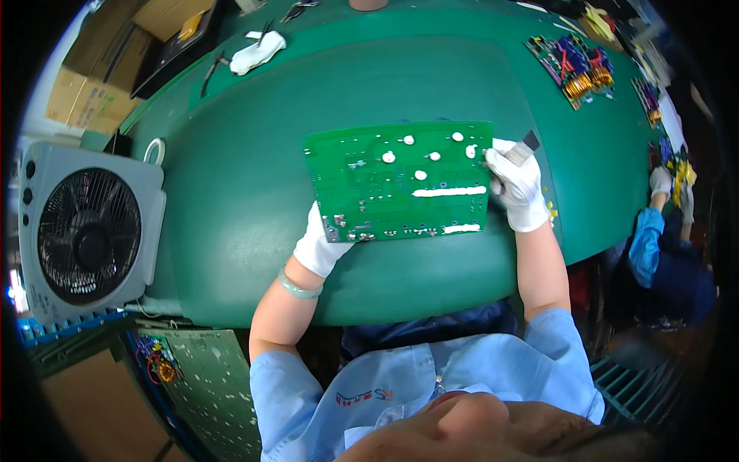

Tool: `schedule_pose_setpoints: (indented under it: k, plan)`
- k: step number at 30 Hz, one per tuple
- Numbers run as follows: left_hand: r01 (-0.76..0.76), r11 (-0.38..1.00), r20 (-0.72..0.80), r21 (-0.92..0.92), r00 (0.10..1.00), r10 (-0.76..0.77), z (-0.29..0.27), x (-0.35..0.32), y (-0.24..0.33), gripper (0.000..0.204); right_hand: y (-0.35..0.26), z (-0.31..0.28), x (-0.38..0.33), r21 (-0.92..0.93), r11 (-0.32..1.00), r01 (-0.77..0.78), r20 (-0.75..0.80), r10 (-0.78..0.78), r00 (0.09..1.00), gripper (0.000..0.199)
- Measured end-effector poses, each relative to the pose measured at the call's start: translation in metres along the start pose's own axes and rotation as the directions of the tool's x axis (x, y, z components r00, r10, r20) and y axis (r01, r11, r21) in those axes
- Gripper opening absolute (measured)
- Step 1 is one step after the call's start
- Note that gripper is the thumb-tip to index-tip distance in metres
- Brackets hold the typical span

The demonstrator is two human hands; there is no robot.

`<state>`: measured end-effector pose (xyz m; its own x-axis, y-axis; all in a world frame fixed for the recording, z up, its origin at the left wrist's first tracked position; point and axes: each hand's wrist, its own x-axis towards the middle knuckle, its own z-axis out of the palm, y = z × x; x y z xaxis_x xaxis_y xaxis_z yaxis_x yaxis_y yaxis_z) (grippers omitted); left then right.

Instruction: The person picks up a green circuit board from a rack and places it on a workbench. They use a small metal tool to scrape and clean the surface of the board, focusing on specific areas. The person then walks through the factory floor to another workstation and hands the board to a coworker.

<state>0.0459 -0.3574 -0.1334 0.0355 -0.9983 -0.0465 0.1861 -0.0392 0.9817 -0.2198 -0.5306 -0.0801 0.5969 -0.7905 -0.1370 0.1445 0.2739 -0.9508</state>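
Observation:
A green circuit board [377, 173] is held up over the table, its solder side facing me, with round white blobs and two white strips on it. Gripping its lower left corner is my left hand [319, 242], in a white glove; the fingers are mostly behind the board. On the right edge, my white-gloved right hand [517, 185] is closed with the thumb on the board's front. The same hand also holds a small flat brush [525, 148] with a grey body and dark tip, pointing up and away from the board.
A grey box fan [92, 231] stands at the left. Assembled boards with copper coils [573, 69] lie at the far right. A white cloth [258, 54] and dark pliers [212, 75] are at the far left, near cardboard boxes [85, 96]. A co-worker's gloved hand [660, 181] shows at the right.

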Motion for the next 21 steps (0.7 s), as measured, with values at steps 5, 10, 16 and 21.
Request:
schedule_pose_setpoints:
  k: [5, 10, 16, 21]
  plan:
    - [-0.033, 0.997, -0.049, -0.063, 0.998, 0.03, 0.004, 0.005, 0.006, 0.041, 0.001, 0.0, 0.001, 0.032, 0.999, -0.014, -0.008, 0.014, 1.0, 0.031]
    - [-0.139, 0.928, -0.032, 0.346, 0.987, 0.16, 0.007, 0.005, 0.011, 0.047, -0.001, 0.006, 0.001, 0.042, 0.999, -0.029, -0.027, 0.03, 0.999, 0.028]
    - [-0.135, 0.967, 0.026, 0.218, 0.991, 0.132, 0.003, 0.002, 0.009, 0.04, -0.001, 0.004, 0.002, 0.027, 0.999, -0.035, 0.012, 0.034, 0.999, 0.027]
    - [-0.121, 0.961, 0.001, 0.248, 0.992, 0.125, 0.005, -0.001, 0.013, 0.038, 0.003, 0.002, 0.008, 0.015, 1.0, -0.02, 0.046, 0.02, 0.999, 0.033]
